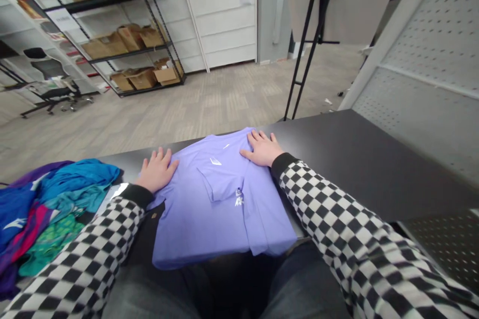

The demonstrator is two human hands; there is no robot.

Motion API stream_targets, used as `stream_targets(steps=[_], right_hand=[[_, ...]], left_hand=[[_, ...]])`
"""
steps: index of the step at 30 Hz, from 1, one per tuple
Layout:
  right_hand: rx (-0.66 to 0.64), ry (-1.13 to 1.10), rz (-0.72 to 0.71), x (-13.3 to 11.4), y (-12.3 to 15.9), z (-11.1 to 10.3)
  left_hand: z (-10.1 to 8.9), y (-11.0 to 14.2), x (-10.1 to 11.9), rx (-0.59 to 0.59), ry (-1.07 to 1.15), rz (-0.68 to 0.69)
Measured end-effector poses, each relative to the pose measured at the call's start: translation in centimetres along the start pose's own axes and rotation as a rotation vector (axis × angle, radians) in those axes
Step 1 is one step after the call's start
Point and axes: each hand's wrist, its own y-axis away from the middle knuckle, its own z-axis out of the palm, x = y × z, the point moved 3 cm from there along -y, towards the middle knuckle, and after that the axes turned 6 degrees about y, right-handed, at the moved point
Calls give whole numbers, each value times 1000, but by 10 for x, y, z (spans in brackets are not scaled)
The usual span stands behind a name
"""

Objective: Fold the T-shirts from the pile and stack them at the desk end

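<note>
A lavender T-shirt with small white prints lies on a dark table, its lower edge hanging over the near side. One side of it is folded in across the middle, with a sleeve lying on top. My left hand rests flat on the shirt's left side near the other sleeve, fingers spread. On the upper right of the shirt lies my right hand, its palm down and fingers apart. Neither hand grips the cloth.
A heap of blue, teal, purple and green clothes lies at the table's left end. The dark table top stretches right to a white perforated panel. Beyond stand a black stand and a shelf rack with cardboard boxes.
</note>
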Motion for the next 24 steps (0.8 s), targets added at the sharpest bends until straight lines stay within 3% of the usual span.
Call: stream_targets(steps=[3, 6, 9, 12, 16, 21, 24], right_hand=[[2, -9, -3, 0, -1, 1], [8, -7, -6, 0, -2, 2], [7, 2, 1, 1, -3, 2], [4, 12, 5, 1, -3, 1], [17, 27, 1, 0, -1, 0], [32, 29, -7, 2, -1, 2], [42, 14, -13, 2, 0, 2]], left_hand=[[7, 50, -25, 66, 105, 86], [16, 89, -37, -30, 119, 81], [13, 104, -40, -115, 17, 47], [-2, 96, -33, -141, -42, 22], [-17, 64, -15, -55, 2, -8], [-18, 28, 4, -216, -39, -89], [-32, 21, 27, -186, -144, -136]])
